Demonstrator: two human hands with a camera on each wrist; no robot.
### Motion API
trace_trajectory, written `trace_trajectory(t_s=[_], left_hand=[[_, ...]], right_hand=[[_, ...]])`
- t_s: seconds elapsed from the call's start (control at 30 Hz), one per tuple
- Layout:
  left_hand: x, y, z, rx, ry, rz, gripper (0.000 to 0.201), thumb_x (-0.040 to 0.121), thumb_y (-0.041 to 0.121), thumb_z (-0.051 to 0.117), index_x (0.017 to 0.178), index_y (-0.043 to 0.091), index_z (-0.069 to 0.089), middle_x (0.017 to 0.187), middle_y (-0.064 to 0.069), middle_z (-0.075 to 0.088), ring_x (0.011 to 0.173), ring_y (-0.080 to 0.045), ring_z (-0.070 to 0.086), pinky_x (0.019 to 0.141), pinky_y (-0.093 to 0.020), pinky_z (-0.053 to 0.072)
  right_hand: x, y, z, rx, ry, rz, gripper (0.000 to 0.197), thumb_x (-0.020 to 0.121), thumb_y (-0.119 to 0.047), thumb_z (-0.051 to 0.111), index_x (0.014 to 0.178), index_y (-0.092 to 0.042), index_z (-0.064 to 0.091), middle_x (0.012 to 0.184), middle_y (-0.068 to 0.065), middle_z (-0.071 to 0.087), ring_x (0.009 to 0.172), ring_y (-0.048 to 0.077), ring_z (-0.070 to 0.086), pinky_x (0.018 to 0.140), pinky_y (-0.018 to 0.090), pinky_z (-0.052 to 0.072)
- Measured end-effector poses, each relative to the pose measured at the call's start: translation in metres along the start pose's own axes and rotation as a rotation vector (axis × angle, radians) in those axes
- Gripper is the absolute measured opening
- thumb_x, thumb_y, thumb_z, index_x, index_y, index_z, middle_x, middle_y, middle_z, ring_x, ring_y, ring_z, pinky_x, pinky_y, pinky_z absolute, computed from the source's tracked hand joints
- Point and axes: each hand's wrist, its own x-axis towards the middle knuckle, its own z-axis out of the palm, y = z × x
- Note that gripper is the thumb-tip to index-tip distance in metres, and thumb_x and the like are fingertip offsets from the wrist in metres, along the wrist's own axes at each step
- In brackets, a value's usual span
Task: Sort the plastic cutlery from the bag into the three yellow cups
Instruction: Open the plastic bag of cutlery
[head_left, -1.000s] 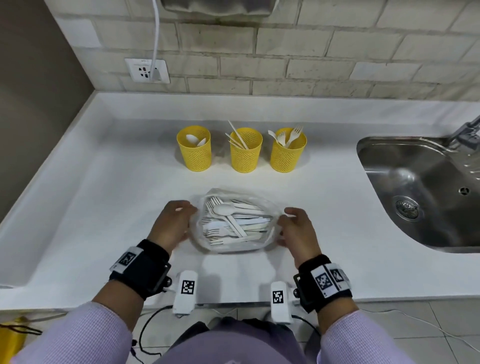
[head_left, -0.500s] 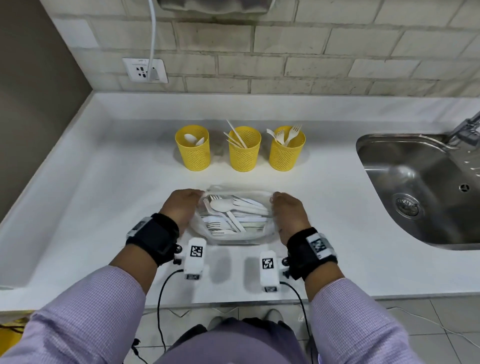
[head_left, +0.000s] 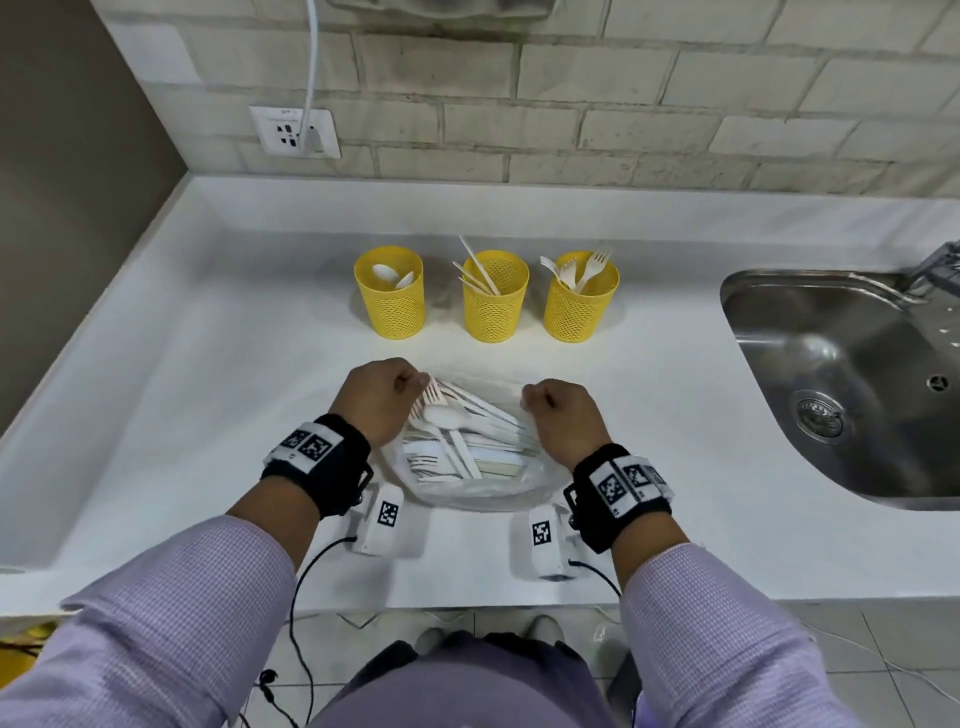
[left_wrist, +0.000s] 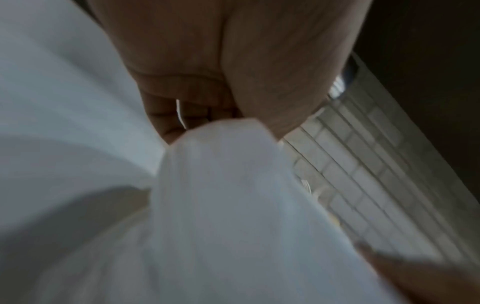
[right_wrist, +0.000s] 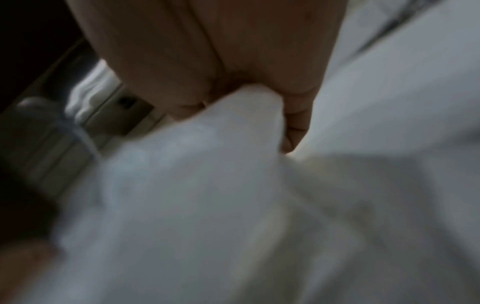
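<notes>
A clear plastic bag (head_left: 483, 486) full of white plastic cutlery (head_left: 457, 431) lies on the white counter (head_left: 208, 395) in front of me. My left hand (head_left: 387, 392) grips the bag's left edge and my right hand (head_left: 558, 410) grips its right edge, both with curled fingers. In the wrist views the bag film (left_wrist: 228, 185) (right_wrist: 207, 164) is bunched in each fist. Behind stand three yellow mesh cups: the left cup (head_left: 389, 293) holds spoons, the middle cup (head_left: 495, 296) knives, the right cup (head_left: 581, 297) forks.
A steel sink (head_left: 852, 384) is set into the counter at the right, its tap at the frame edge. A wall socket (head_left: 294, 131) with a white cable sits on the brick wall. A dark wall bounds the counter on the left.
Both hands have moved from the bag's sides up to its far corners and closed into fists on the film. The bag sits nearer the counter's front edge.
</notes>
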Motion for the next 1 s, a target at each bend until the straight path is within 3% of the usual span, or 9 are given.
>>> trace_trajectory(t_s=[0.07,0.13,0.27,0.4,0.5,0.6,0.7,0.87,1.0], left_hand=[[0.002,0.004,-0.003,-0.157,-0.047,-0.087,0.041,0.104,0.033,0.054,0.074,0.005,0.054,0.067,-0.007,0.050,0.069,-0.026,0.046,0.063,-0.035,0.031],[0.004,0.004,-0.002,-0.358,-0.126,-0.183,0.048,0.100,0.038,0.060,0.074,-0.001,0.050,0.068,-0.010,0.042,0.069,-0.021,0.040,0.066,-0.033,0.029],[0.008,-0.004,0.001,-0.526,-0.187,-0.298,0.057,0.075,0.041,0.080,0.096,-0.010,0.066,0.089,-0.011,0.064,0.086,-0.020,0.056,0.081,-0.034,0.041],[0.009,0.003,-0.001,-0.358,-0.226,-0.283,0.015,0.089,0.018,0.071,0.081,0.006,0.066,0.079,-0.003,0.060,0.077,-0.020,0.052,0.070,-0.030,0.038],[0.007,0.010,-0.005,-0.307,-0.188,-0.262,0.006,0.090,0.017,0.069,0.087,0.012,0.067,0.079,0.002,0.061,0.079,-0.020,0.054,0.063,-0.028,0.038],[0.001,0.013,-0.012,-0.224,-0.144,-0.276,0.023,0.089,0.031,0.073,0.105,0.018,0.064,0.089,0.004,0.065,0.082,-0.017,0.060,0.064,-0.028,0.042],[-0.015,0.012,-0.016,-0.010,-0.081,-0.237,0.028,0.086,0.040,0.075,0.104,0.023,0.060,0.086,0.009,0.063,0.089,-0.018,0.060,0.073,-0.029,0.041],[-0.022,0.010,-0.018,0.098,-0.031,-0.122,0.007,0.091,0.020,0.070,0.095,0.015,0.071,0.085,0.002,0.063,0.096,-0.026,0.063,0.076,-0.026,0.039],[-0.004,0.014,-0.019,0.055,0.083,-0.046,0.011,0.095,0.017,0.067,0.101,0.012,0.074,0.094,-0.005,0.072,0.100,-0.028,0.065,0.079,-0.025,0.040]], right_hand=[[0.002,0.001,-0.001,0.233,0.007,0.194,0.038,0.096,-0.022,0.054,0.058,-0.020,0.056,0.057,-0.005,0.051,0.062,0.021,0.044,0.067,0.030,0.035],[0.004,0.007,0.000,0.303,0.004,0.303,0.039,0.095,-0.022,0.053,0.056,-0.020,0.053,0.058,-0.001,0.047,0.061,0.023,0.041,0.063,0.032,0.034],[0.001,0.013,0.000,0.353,-0.001,0.343,0.044,0.091,-0.024,0.056,0.047,-0.022,0.060,0.059,-0.001,0.053,0.067,0.023,0.046,0.070,0.035,0.037],[-0.004,0.013,0.000,0.408,0.038,0.318,0.039,0.088,-0.022,0.056,0.050,-0.019,0.065,0.062,-0.002,0.057,0.069,0.022,0.046,0.072,0.035,0.036],[-0.008,0.009,-0.002,0.318,0.031,0.242,0.026,0.092,-0.023,0.058,0.078,-0.003,0.068,0.075,0.000,0.061,0.076,0.022,0.052,0.074,0.033,0.041],[-0.012,0.011,-0.005,0.117,0.024,0.196,0.024,0.092,-0.039,0.061,0.085,-0.016,0.061,0.089,0.000,0.063,0.088,0.023,0.060,0.082,0.034,0.045],[-0.017,0.014,-0.009,-0.077,0.009,0.156,0.043,0.075,-0.057,0.056,0.098,-0.022,0.059,0.105,0.009,0.063,0.097,0.028,0.063,0.089,0.040,0.051],[-0.025,0.017,-0.017,-0.209,-0.077,0.108,0.019,0.094,-0.025,0.056,0.094,-0.006,0.057,0.090,0.006,0.061,0.087,0.028,0.055,0.067,0.032,0.036],[-0.038,0.022,-0.016,-0.233,-0.108,0.115,0.018,0.091,-0.019,0.059,0.087,-0.002,0.057,0.078,0.004,0.058,0.077,0.027,0.056,0.059,0.030,0.040]])
